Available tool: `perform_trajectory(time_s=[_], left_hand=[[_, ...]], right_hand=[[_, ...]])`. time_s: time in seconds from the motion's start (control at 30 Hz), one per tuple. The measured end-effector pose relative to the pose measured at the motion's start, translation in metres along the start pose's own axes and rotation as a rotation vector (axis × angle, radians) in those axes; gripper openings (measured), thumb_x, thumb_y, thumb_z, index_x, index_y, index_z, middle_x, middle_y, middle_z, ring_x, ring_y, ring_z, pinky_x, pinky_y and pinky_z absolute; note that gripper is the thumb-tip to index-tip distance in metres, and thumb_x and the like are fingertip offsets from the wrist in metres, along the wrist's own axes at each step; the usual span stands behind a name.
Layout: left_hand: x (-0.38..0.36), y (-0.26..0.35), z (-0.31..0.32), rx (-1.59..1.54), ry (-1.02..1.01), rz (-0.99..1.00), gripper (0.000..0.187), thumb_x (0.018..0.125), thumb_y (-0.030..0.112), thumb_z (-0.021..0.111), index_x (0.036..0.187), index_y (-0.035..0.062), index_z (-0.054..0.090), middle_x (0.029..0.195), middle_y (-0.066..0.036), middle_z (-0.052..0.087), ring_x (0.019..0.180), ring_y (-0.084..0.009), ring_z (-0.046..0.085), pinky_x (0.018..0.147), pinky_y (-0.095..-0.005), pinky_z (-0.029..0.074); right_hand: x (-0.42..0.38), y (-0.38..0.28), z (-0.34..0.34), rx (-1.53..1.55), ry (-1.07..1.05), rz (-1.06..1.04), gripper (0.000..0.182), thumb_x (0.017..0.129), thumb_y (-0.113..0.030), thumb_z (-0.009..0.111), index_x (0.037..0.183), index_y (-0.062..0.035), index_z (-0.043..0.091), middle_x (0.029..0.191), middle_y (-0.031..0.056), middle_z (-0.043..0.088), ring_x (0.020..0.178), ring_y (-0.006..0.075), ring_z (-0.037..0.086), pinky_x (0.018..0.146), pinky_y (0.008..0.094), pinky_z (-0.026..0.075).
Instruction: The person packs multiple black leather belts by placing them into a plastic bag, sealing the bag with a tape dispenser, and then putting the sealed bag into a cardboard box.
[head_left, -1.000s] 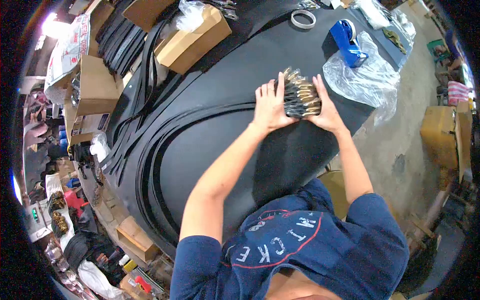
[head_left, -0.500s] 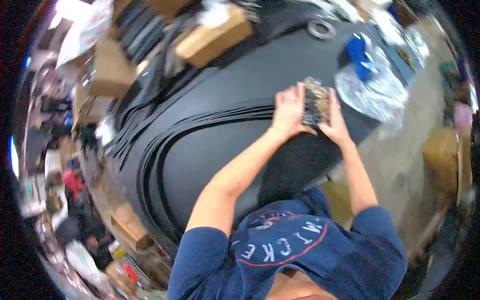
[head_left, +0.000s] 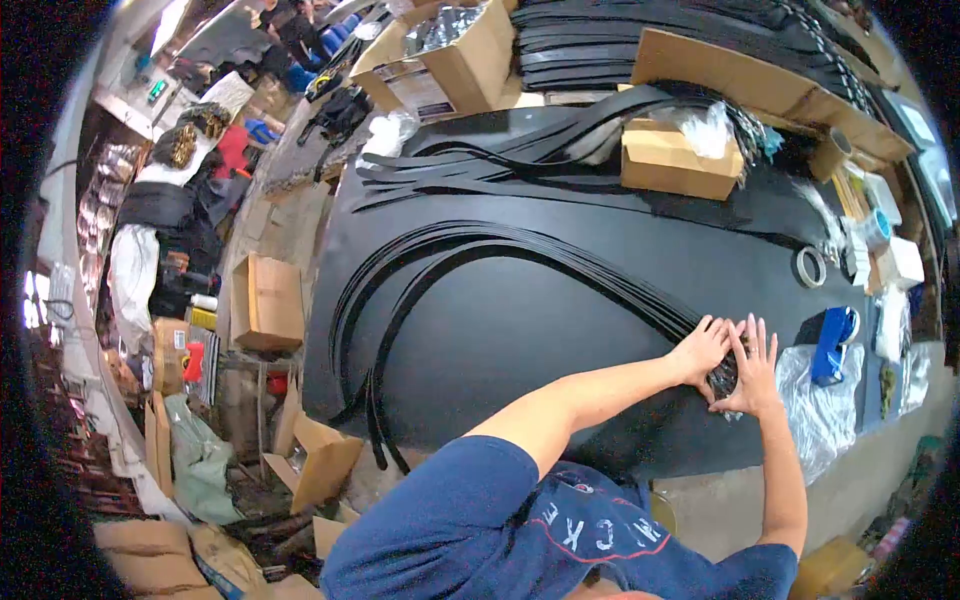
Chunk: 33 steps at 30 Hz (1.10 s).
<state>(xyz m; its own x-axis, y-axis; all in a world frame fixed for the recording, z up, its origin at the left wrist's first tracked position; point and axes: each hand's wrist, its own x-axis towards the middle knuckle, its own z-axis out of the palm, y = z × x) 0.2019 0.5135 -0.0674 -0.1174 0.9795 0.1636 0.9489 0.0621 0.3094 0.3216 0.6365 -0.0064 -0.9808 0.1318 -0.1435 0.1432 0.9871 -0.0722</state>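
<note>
A bundle of long black straps [head_left: 510, 238] curves in a loop over the black tabletop [head_left: 500, 330]. At its right end, my left hand [head_left: 703, 352] presses on the straps with its fingers around the bundle. My right hand [head_left: 752, 375] lies against the end of the same bundle, fingers stretched out and spread, close to my left hand. Between the two palms shows the dark, shiny bundle end [head_left: 722, 378]. Clear plastic bags [head_left: 820, 410] lie just right of my right hand, with a blue tape dispenser [head_left: 832, 345] on them.
Behind the loop lie more black straps [head_left: 480, 150] and a small cardboard box [head_left: 680, 160]. A tape roll [head_left: 810, 267] sits at the right. A larger open box [head_left: 440, 65] stands at the back left, and another carton [head_left: 268, 300] is beyond the table's left edge.
The view has turned and shows more of the table's back. My hands have come closer together around the bundle end, and my right fingers have spread over it.
</note>
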Motion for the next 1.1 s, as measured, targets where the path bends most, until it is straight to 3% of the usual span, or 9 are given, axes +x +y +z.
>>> perform_trajectory(time_s=[0.03, 0.07, 0.2, 0.27, 0.4, 0.67, 0.73, 0.9, 1.1], left_hand=[[0.001, 0.000, -0.002, -0.005, 0.013, -0.011, 0.139, 0.039, 0.067, 0.078, 0.140, -0.0109, 0.023, 0.143, -0.024, 0.033, 0.131, -0.0397, 0.034, 0.109, -0.0528, 0.024], [0.001, 0.000, -0.001, -0.006, 0.015, -0.025, 0.136, 0.039, 0.063, 0.080, 0.140, -0.0100, 0.024, 0.139, -0.023, 0.038, 0.127, -0.0380, 0.038, 0.107, -0.0514, 0.027], [0.004, -0.002, -0.006, -0.067, 0.103, -0.022, 0.130, 0.039, 0.055, 0.084, 0.138, -0.0074, 0.029, 0.128, -0.019, 0.048, 0.120, -0.0332, 0.044, 0.103, -0.0462, 0.031], [0.005, -0.004, 0.001, -0.035, 0.059, -0.021, 0.132, 0.039, 0.069, 0.076, 0.136, -0.0094, 0.032, 0.129, -0.020, 0.047, 0.121, -0.0317, 0.043, 0.105, -0.0467, 0.028], [0.002, -0.004, 0.001, 0.062, 0.109, -0.015, 0.130, 0.044, 0.071, 0.073, 0.137, -0.0092, 0.030, 0.126, -0.018, 0.048, 0.119, -0.0294, 0.044, 0.105, -0.0454, 0.028], [-0.003, -0.039, -0.016, 0.032, 0.071, 0.126, 0.117, 0.057, 0.062, 0.072, 0.140, -0.0065, 0.027, 0.124, -0.016, 0.052, 0.115, -0.0284, 0.048, 0.098, -0.0421, 0.035], [-0.013, -0.052, -0.019, 0.089, 0.118, 0.064, 0.108, 0.062, 0.063, 0.068, 0.140, -0.0010, 0.030, 0.122, -0.014, 0.053, 0.113, -0.0283, 0.049, 0.098, -0.0427, 0.035], [-0.042, -0.078, -0.032, 0.161, 0.119, -0.109, 0.090, 0.074, 0.060, 0.063, 0.136, 0.0001, 0.037, 0.119, -0.015, 0.054, 0.109, -0.0290, 0.050, 0.096, -0.0418, 0.035], [-0.044, -0.077, -0.023, 0.170, 0.232, -0.075, 0.080, 0.078, 0.052, 0.065, 0.134, 0.0011, 0.040, 0.109, -0.015, 0.052, 0.101, -0.0297, 0.048, 0.092, -0.0421, 0.036]], right_hand=[[0.001, 0.001, -0.002, 0.026, 0.044, -0.042, 0.142, 0.026, -0.053, 0.085, 0.148, -0.0157, 0.023, 0.150, 0.0232, 0.019, 0.141, 0.0425, 0.011, 0.112, 0.0607, 0.007], [0.004, 0.003, -0.003, 0.020, 0.026, -0.039, 0.142, 0.026, -0.053, 0.085, 0.148, -0.0157, 0.023, 0.150, 0.0232, 0.019, 0.141, 0.0425, 0.011, 0.112, 0.0607, 0.007], [0.011, 0.013, -0.014, 0.097, 0.117, -0.218, 0.127, 0.038, -0.049, 0.080, 0.147, -0.0129, 0.026, 0.130, 0.0212, 0.041, 0.131, 0.0411, 0.031, 0.113, 0.0578, 0.013], [0.013, 0.021, -0.008, 0.140, 0.113, -0.285, 0.125, 0.041, -0.049, 0.080, 0.146, -0.0089, 0.025, 0.127, 0.0215, 0.043, 0.126, 0.0397, 0.037, 0.113, 0.0554, 0.017], [0.014, 0.024, -0.004, 0.129, 0.180, -0.328, 0.130, 0.041, -0.054, 0.081, 0.146, -0.0064, 0.022, 0.129, 0.0237, 0.040, 0.121, 0.0413, 0.038, 0.110, 0.0532, 0.023], [0.011, 0.030, 0.012, 0.217, 0.133, -0.220, 0.118, 0.052, -0.049, 0.079, 0.146, -0.0057, 0.022, 0.126, 0.0218, 0.042, 0.118, 0.0398, 0.041, 0.104, 0.0487, 0.030], [0.010, 0.024, 0.009, 0.185, 0.133, -0.199, 0.118, 0.052, -0.047, 0.079, 0.146, -0.0040, 0.022, 0.125, 0.0217, 0.043, 0.117, 0.0396, 0.041, 0.103, 0.0487, 0.031], [0.005, 0.018, 0.006, 0.221, 0.113, -0.064, 0.114, 0.055, -0.044, 0.079, 0.145, -0.0017, 0.023, 0.122, 0.0210, 0.043, 0.113, 0.0384, 0.042, 0.101, 0.0451, 0.034], [-0.001, 0.002, 0.019, 0.188, 0.250, 0.083, 0.111, 0.058, -0.043, 0.079, 0.144, -0.0006, 0.022, 0.118, 0.0217, 0.044, 0.109, 0.0378, 0.043, 0.097, 0.0446, 0.036]])
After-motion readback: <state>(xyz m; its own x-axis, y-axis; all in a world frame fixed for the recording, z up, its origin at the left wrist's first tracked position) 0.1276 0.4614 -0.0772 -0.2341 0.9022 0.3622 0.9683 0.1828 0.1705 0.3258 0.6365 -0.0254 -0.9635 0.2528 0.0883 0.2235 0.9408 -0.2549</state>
